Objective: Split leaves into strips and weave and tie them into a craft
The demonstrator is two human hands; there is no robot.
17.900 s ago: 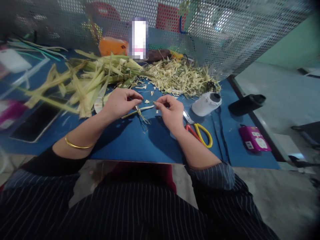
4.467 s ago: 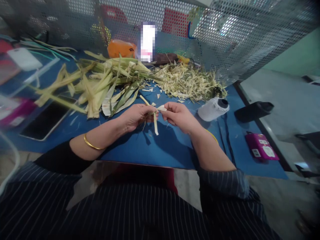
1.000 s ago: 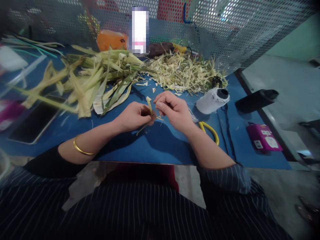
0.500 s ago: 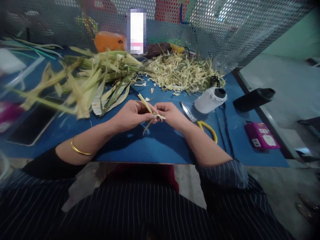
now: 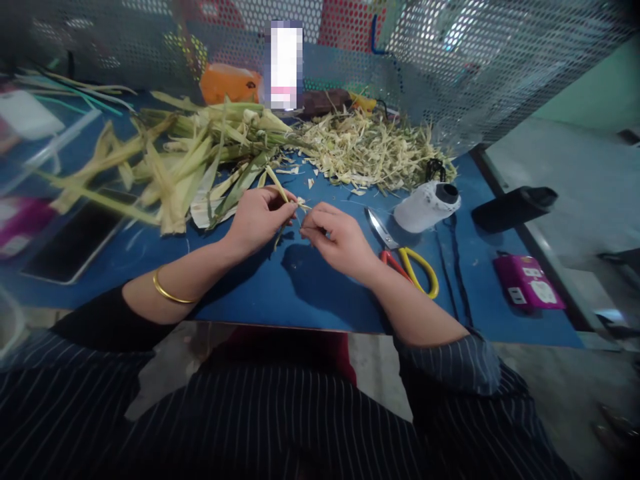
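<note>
My left hand [image 5: 260, 217] is closed in a pinch on a narrow, pale yellow-green husk strip [image 5: 277, 181]. The strip's upper end sticks up past the fingers, and a few thin frayed ends show at the fingertips. Just to the right, my right hand [image 5: 336, 237] is closed too, thumb and fingertips pressed together. Whatever lies in that pinch is too small to make out. A small gap separates the two hands over the blue table [image 5: 240, 303]. Scissors [image 5: 406, 257] with red and yellow handles lie beside my right wrist, blades pointing away.
Long husks [image 5: 170, 167] lie back left, beside a heap of shredded husk [image 5: 370, 150]. To the right stand a white thread cone [image 5: 425, 208], a black cone [image 5: 513, 208] and a purple packet [image 5: 530, 283]. A dark phone [image 5: 75, 243] lies left. Perforated metal mesh [image 5: 340, 60] borders the back.
My hands have moved apart; the right drew away from the husk strip toward me, while the left kept hold of it. The scissors' red handle now shows.
</note>
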